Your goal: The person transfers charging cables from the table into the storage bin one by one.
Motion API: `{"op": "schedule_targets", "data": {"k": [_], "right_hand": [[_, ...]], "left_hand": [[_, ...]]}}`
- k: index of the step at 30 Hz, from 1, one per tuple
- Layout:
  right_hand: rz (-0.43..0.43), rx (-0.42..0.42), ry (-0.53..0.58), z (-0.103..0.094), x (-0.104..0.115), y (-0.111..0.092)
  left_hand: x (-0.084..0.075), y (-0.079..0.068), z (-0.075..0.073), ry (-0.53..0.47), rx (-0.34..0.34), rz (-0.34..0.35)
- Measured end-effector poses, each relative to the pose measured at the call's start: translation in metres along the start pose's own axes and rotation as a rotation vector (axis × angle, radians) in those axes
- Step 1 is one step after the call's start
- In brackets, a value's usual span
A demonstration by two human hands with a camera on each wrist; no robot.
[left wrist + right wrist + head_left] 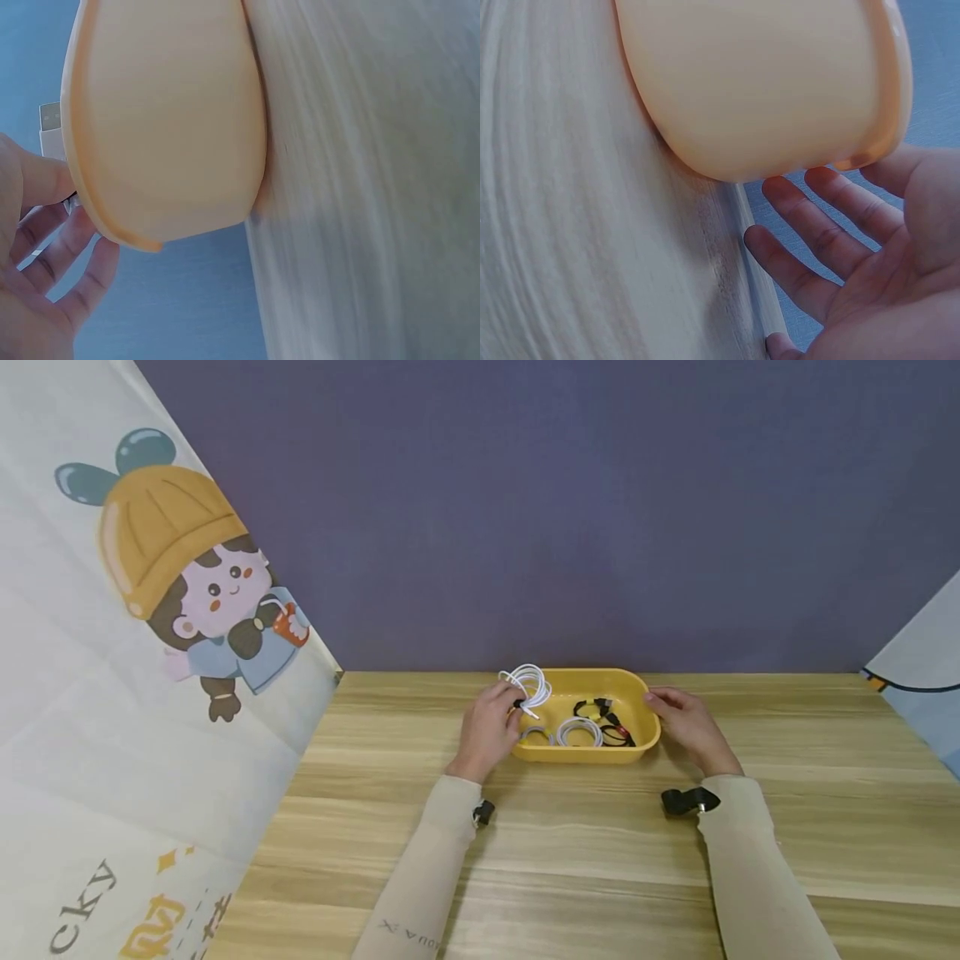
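Observation:
A yellow plastic bin (pixel 577 755) stands on the wooden table by the dark back panel. Over its left end, my left hand (pixel 491 727) pinches a coiled white USB cable (pixel 534 683) between thumb and fingers. The cable's USB plug (pixel 50 118) shows past the rim in the left wrist view. At the bin's right end, my right hand (pixel 690 727) holds the rim, thumb over the edge and fingertips (pixel 780 187) under it along the outer wall. Inside lie another coiled white cable (pixel 580 722), a grey coil (pixel 537 730) and black cables (pixel 617 732).
The wooden table (pixel 592 860) reaches back to a dark blue-grey panel (pixel 562 518). A white cloth with a cartoon figure (pixel 225 585) hangs along the left. At the far right, a black cord (pixel 915 688) runs past the table's corner.

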State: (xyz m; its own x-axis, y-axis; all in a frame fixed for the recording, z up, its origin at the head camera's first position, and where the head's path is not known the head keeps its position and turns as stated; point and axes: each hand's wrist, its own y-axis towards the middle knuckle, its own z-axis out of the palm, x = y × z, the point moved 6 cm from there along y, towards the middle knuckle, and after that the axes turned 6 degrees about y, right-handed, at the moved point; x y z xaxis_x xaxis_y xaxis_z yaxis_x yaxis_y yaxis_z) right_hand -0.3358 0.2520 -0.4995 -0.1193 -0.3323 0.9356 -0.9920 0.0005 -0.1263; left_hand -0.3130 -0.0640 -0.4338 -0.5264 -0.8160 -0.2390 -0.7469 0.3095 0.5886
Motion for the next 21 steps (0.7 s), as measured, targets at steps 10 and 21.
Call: {"op": "schedule_targets", "data": {"k": [10, 21], "right_hand": [[0.043, -0.101, 0.016, 0.026, 0.003, -0.06], [0.07, -0.203, 0.012, 0.06, 0.008, -0.132]], "left_hand": [[0.004, -0.029, -0.023, -0.061, 0.03, 0.076], [0.006, -0.065, -0.054, -0.118, 0.065, 0.159]]}}
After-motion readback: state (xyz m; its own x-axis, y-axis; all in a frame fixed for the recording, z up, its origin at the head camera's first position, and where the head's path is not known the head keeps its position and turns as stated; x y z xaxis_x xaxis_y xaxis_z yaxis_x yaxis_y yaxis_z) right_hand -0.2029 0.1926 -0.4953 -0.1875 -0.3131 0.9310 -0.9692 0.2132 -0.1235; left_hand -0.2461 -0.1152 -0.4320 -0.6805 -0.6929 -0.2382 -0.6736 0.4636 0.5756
